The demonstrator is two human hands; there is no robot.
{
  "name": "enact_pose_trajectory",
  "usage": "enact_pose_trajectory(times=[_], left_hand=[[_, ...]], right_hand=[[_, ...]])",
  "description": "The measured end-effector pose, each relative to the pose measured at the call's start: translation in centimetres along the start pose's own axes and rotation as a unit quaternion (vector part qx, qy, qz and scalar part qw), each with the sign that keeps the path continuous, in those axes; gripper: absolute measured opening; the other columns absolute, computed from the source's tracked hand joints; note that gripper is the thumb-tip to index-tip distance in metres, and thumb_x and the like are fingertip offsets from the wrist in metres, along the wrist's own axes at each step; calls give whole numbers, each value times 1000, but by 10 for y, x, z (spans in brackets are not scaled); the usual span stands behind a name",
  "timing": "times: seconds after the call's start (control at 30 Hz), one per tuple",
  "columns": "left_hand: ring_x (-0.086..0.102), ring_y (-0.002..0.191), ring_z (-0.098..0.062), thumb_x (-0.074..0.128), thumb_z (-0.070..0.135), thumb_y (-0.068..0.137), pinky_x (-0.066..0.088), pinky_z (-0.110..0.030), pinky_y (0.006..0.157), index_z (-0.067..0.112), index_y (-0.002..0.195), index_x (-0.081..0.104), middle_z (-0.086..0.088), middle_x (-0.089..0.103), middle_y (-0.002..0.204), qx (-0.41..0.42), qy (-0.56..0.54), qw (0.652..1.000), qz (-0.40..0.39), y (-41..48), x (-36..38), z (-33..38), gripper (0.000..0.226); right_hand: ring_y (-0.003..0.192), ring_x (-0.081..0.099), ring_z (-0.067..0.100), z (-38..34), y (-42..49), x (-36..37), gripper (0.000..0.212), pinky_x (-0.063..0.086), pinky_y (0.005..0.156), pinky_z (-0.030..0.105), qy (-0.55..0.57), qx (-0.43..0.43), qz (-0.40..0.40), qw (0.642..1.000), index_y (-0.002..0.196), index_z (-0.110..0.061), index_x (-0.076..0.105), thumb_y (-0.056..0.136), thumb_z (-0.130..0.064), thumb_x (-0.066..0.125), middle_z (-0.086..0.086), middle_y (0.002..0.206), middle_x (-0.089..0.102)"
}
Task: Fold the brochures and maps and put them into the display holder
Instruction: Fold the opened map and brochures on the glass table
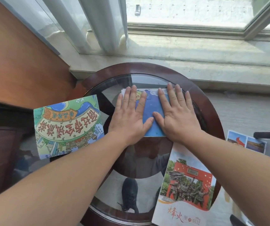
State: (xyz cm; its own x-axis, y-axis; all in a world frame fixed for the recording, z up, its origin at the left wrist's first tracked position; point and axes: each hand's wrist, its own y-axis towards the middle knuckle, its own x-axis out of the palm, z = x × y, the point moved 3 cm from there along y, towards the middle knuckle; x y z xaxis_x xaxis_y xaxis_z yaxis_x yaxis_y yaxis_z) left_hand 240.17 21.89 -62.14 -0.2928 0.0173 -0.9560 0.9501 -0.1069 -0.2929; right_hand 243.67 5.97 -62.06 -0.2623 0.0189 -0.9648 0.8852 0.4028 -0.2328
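Observation:
A folded blue map (pixel 152 111) lies on the round glass-topped table (pixel 201 101), near its far side. My left hand (pixel 129 116) and my right hand (pixel 178 116) both press flat on it with straight, spread fingers, thumbs nearly touching. A folded cartoon map (pixel 67 128) with a green and orange cover lies at the table's left edge. A brochure (pixel 186 185) with a red monument photo lies at the front right, under my right forearm. No display holder is in sight.
Another leaflet with photos (pixel 255 143) shows at the right, past the table rim. A stone windowsill (pixel 196 62), curtains (pixel 88 23) and a window stand behind the table. Wooden furniture (pixel 16 62) fills the left. A black shoe (pixel 129 194) shows through the glass.

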Motion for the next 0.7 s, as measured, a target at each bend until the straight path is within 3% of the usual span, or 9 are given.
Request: enact_pose_trajectory(times=[0.17, 0.27, 0.33, 0.47, 0.57, 0.7], left_hand=[[-20, 149, -29, 18, 64, 94, -11, -48, 120, 21, 156, -9, -15, -18, 162, 3, -32, 999, -39, 0, -15, 4, 80], [-9, 151, -29, 36, 51, 94, -7, -49, 121, 20, 157, 7, -12, -3, 165, -20, -66, 997, 33, -21, -33, -24, 76], [-4, 151, -32, 44, 48, 91, -1, -54, 119, 19, 156, 13, -14, 3, 164, -91, -60, 992, 57, -45, -37, -56, 77], [-9, 150, -36, 43, 61, 90, 4, -64, 115, 25, 155, 0, -11, -8, 164, -212, -59, 975, -39, -88, -14, -94, 86], [-11, 150, -34, 37, 66, 89, 8, -68, 112, 29, 154, -7, -6, -12, 164, -210, -91, 972, -62, -101, 1, -92, 87], [-7, 151, -32, 39, 66, 86, 11, -68, 112, 28, 152, -10, -4, -8, 165, -208, -106, 971, -57, -105, 7, -93, 90]], right_hand=[[150, -12, 26, 2, -1, -2, 78, -8, 120, 45, -19, 9, -25, 999, 156, -25, -3, 90, -65, 9, 8, 164, -8], [150, -11, 27, 0, 2, -9, 78, -7, 120, 45, -32, 14, -46, 998, 156, -26, -4, 90, -65, 11, 8, 164, -9], [150, -7, 30, -5, 3, -17, 77, -3, 120, 47, -28, 29, -45, 998, 156, -27, 0, 92, -63, 23, 9, 164, -8], [147, 4, 39, -18, -8, -28, 89, 14, 119, 48, 39, 122, -74, 989, 155, -25, 8, 86, -60, 53, 14, 163, -3], [145, 4, 45, -31, -10, -30, 94, 14, 119, 50, 36, 124, -127, 983, 155, -25, 6, 84, -63, 55, 15, 162, -3], [144, 8, 46, -42, 0, -39, 91, 20, 116, 52, 59, 149, -134, 978, 154, -27, 10, 85, -61, 59, 13, 162, -3]])
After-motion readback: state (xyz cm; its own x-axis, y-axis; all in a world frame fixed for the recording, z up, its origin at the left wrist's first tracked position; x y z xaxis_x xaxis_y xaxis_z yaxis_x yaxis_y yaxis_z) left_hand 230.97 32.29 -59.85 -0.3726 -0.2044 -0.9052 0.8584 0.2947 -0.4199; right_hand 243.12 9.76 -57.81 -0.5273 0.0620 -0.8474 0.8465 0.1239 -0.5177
